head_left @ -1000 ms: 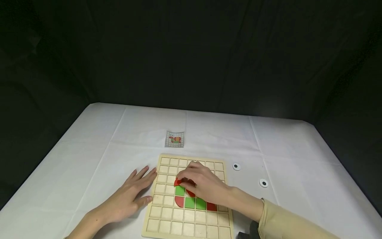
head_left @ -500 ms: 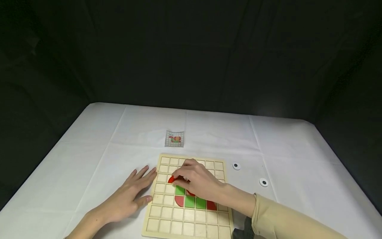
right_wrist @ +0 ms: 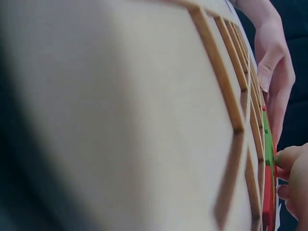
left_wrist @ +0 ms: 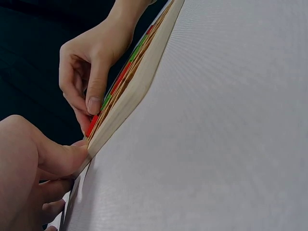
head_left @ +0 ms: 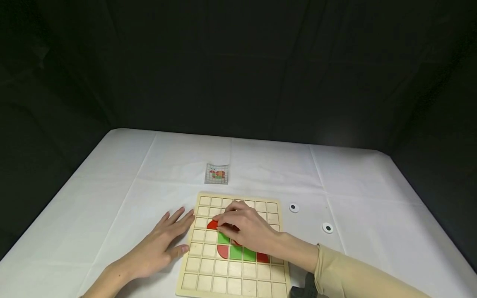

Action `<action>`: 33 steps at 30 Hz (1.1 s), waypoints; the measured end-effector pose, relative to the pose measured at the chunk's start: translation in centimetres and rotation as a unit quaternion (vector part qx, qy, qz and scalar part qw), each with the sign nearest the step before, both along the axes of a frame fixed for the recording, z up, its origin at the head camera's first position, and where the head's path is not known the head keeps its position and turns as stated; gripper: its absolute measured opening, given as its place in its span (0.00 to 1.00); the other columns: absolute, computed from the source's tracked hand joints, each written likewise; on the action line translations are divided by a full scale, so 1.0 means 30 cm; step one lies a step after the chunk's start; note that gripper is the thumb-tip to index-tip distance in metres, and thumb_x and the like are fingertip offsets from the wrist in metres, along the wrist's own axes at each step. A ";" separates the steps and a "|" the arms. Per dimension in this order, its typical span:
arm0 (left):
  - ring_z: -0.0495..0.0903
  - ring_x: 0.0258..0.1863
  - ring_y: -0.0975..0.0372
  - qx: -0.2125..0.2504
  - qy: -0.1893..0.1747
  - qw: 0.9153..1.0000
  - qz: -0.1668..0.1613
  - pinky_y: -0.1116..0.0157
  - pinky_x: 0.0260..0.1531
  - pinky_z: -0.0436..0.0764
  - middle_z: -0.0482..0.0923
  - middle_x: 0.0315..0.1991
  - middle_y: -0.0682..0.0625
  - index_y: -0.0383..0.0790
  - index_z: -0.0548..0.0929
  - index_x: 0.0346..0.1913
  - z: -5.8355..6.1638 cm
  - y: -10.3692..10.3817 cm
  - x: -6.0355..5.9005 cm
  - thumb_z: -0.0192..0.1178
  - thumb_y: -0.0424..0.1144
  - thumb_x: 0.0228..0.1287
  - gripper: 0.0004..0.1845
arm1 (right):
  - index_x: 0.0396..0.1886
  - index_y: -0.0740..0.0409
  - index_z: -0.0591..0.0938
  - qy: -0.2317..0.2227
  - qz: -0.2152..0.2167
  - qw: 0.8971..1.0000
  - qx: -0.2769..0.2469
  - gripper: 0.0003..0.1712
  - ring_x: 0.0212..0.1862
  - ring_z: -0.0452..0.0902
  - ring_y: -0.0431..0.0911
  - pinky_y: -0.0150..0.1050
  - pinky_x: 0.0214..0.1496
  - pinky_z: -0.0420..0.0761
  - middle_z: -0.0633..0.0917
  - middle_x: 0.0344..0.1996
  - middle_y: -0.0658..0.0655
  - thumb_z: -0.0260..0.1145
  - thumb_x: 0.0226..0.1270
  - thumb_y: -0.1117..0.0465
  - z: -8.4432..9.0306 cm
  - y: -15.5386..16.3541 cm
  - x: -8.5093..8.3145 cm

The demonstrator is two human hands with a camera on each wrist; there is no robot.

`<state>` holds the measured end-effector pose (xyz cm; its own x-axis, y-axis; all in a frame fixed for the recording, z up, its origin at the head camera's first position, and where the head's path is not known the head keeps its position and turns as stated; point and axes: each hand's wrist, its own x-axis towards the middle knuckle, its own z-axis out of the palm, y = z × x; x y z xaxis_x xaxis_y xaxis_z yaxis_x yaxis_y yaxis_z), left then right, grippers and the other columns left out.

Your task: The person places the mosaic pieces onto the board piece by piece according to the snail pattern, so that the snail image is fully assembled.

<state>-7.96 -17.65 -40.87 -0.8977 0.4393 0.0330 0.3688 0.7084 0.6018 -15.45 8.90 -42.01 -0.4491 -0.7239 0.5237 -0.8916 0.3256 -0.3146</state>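
A wooden grid board (head_left: 204,283) lies on the white cloth. My right hand (head_left: 247,223) pinches a red quarter-circle tile (head_left: 212,225) over a cell left of centre. In the left wrist view, its thumb and fingertips are right at the red tile (left_wrist: 91,126), low at the board. Beside it sits a green tile (head_left: 223,238); the row below holds a rounded red tile (head_left: 222,251), green tiles (head_left: 236,252) and another red tile (head_left: 263,257). More red shows partly hidden under the right hand. My left hand (head_left: 164,244) lies with fingers spread, fingertips and thumb at the board's left edge.
Beyond the board lies a small grid card (head_left: 216,174) with a red, green and orange figure printed on it. Two white discs with black centres, an upper eye disc (head_left: 294,207) and a lower eye disc (head_left: 327,228), rest right of the board. Black curtains surround the table.
My right hand has moved a little left with the red quarter-circle tile, bringing it from above the green tile to the cell up and left of it. The left hand stays put.
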 end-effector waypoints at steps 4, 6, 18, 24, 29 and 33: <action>0.44 0.80 0.51 0.001 0.004 1.000 0.000 0.44 0.78 0.39 0.54 0.79 0.52 0.38 0.63 0.76 -0.005 -0.001 0.001 0.63 0.42 0.67 0.37 | 0.38 0.52 0.89 0.000 0.004 1.000 0.010 0.04 0.45 0.80 0.40 0.24 0.47 0.81 0.90 0.44 0.48 0.71 0.66 0.61 -0.001 0.012 0.002; 0.44 0.80 0.52 0.000 0.006 1.000 0.000 0.44 0.78 0.39 0.54 0.79 0.52 0.38 0.63 0.76 -0.007 0.002 0.000 0.63 0.42 0.67 0.37 | 0.40 0.51 0.89 -0.011 0.000 1.000 0.013 0.05 0.47 0.80 0.40 0.24 0.46 0.81 0.90 0.47 0.48 0.70 0.66 0.61 0.005 0.034 0.006; 0.44 0.81 0.52 -0.005 0.011 1.000 -0.004 0.46 0.79 0.39 0.53 0.79 0.52 0.38 0.62 0.76 0.003 0.008 -0.003 0.64 0.41 0.67 0.38 | 0.44 0.54 0.88 -0.014 -0.127 0.991 -0.049 0.14 0.48 0.80 0.40 0.30 0.47 0.83 0.89 0.45 0.47 0.75 0.58 0.67 -0.006 0.316 0.034; 0.44 0.81 0.53 -0.001 0.008 1.000 -0.002 0.47 0.79 0.38 0.53 0.79 0.53 0.40 0.62 0.76 0.008 0.005 -0.004 0.63 0.42 0.67 0.38 | 0.48 0.52 0.87 -0.022 -0.267 0.963 -0.042 0.20 0.51 0.78 0.40 0.26 0.54 0.77 0.88 0.49 0.45 0.73 0.57 0.72 -0.020 0.477 0.023; 0.44 0.81 0.52 0.001 0.007 1.000 -0.002 0.48 0.79 0.38 0.54 0.79 0.53 0.39 0.63 0.76 0.008 0.004 -0.004 0.63 0.42 0.67 0.37 | 0.50 0.51 0.87 -0.044 -0.301 0.952 -0.031 0.20 0.49 0.78 0.40 0.22 0.47 0.79 0.87 0.45 0.46 0.72 0.59 0.72 -0.044 0.545 0.015; 0.44 0.81 0.52 0.005 0.009 1.000 -0.004 0.49 0.79 0.38 0.54 0.79 0.53 0.39 0.63 0.76 0.004 0.005 -0.003 0.63 0.42 0.67 0.37 | 0.44 0.53 0.87 -0.033 -0.308 0.950 -0.045 0.16 0.46 0.77 0.39 0.22 0.40 0.79 0.87 0.41 0.47 0.76 0.55 0.69 -0.051 0.559 0.017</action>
<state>-8.06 -17.51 -40.76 -0.8934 0.4462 0.0525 0.3850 0.6999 0.6017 -14.94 25.68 -43.55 -0.8071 -0.2669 0.5267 -0.5177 0.7487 -0.4139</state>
